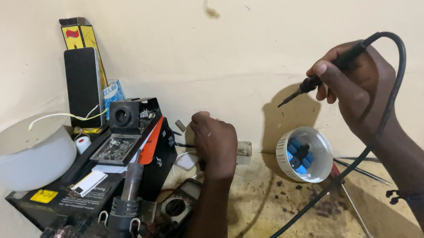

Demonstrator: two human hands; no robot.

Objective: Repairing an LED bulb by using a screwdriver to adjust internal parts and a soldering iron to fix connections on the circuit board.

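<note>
The black pencil-shaped soldering iron (327,71) is up in the air at the right of the scene, in front of the cream wall (243,26), its thin tip pointing left and slightly down.

At the far left a white plastic bowl (26,153) sits on a black box-shaped rework station (94,185), with a black phone (84,87) propped upright against the wall behind it. A grey and black hot-air handle (126,214) leans against the station's near side, and a dark multimeter with a round dial (178,209) lies on the stained yellowish desk (281,219) just right of it.

The left hand (215,143) reaches to the far edge of the desk, fingers curled down over something small; what it grips is hidden, so I cannot tell if it holds anything.

To the right, a white round bulb base with blue and black parts inside (304,154) lies tilted on the desk.

The right hand (354,88) pinches the soldering iron between thumb and fingers, and the iron's black cable (342,178) loops over the wrist and runs down across the desk toward the near edge.
</note>
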